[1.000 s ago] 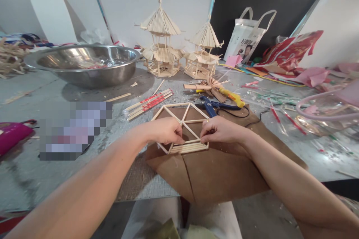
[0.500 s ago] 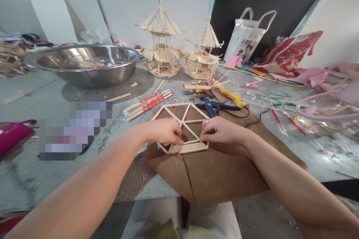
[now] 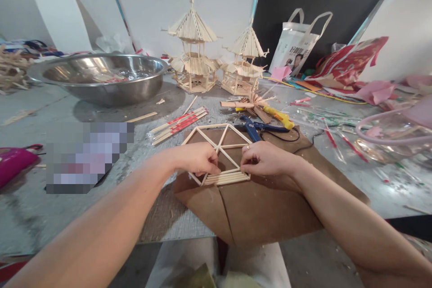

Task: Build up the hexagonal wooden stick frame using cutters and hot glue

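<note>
A six-sided frame of pale wooden sticks (image 3: 227, 124), with spokes meeting in the middle, lies flat on a brown sheet (image 3: 270, 211). Several sticks fill the part of its front section nearest me, side by side. My left hand (image 3: 202, 158) is closed, its fingertips pinching the left end of a wooden stick (image 3: 230, 171) at the inner edge of that row. At the stick's other end, by the front right corner, the fingers of my right hand (image 3: 261, 157) are pinched together on it. My fingers partly cover the stick's ends.
Blue cutting pliers (image 3: 253, 129) and a yellow-handled tool (image 3: 280, 117) lie beyond the frame, near packaged sticks (image 3: 180, 125). Two stick pagodas (image 3: 193, 31) stand behind. A steel basin (image 3: 135, 85) and a pixelated object (image 3: 91, 157) are on the left. Plastic wrappers (image 3: 337, 144) litter the right.
Hardly anything differs. Both hands keep their places at the stick's ends, with only a slight shift of the right fingers and of the camera view.
</note>
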A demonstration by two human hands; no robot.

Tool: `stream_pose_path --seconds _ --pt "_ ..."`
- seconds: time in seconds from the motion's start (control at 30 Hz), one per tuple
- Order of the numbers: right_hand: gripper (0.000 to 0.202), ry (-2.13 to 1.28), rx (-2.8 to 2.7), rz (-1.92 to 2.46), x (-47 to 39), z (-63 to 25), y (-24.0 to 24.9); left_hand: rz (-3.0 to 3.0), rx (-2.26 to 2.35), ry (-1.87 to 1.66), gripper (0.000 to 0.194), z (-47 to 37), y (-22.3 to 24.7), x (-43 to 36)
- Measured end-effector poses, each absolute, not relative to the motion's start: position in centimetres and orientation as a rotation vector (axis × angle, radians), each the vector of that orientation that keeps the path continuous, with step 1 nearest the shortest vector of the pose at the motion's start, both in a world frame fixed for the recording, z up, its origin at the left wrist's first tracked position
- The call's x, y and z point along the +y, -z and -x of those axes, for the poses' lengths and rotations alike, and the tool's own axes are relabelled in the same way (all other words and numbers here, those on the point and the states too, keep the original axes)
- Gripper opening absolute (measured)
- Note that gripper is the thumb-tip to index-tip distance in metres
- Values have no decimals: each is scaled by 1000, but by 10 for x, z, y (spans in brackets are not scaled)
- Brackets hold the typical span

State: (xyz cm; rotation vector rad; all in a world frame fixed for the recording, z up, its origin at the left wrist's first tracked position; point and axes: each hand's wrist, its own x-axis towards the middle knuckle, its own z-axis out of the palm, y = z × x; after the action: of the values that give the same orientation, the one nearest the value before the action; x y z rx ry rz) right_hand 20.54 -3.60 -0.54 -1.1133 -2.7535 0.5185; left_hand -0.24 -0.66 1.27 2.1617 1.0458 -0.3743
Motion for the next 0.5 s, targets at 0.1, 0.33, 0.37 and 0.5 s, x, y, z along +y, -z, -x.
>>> stream_pose_path --seconds 0.1,0.33,0.37,0.5 --pt "17 -499 -2765 1143 -37 -204 3 -2153 1045 374 24 2 -13 -7" --pt "16 -491 -2776 1175 -40 -202 1 -2169 1039 378 23 2 -14 -7" --pt "16 -493 -2776 1174 -40 -202 1 -2168 1039 378 24 2 -14 -7" --pt "16 -500 -2772 1167 -40 -202 2 -2161 1040 377 24 2 -14 -7"
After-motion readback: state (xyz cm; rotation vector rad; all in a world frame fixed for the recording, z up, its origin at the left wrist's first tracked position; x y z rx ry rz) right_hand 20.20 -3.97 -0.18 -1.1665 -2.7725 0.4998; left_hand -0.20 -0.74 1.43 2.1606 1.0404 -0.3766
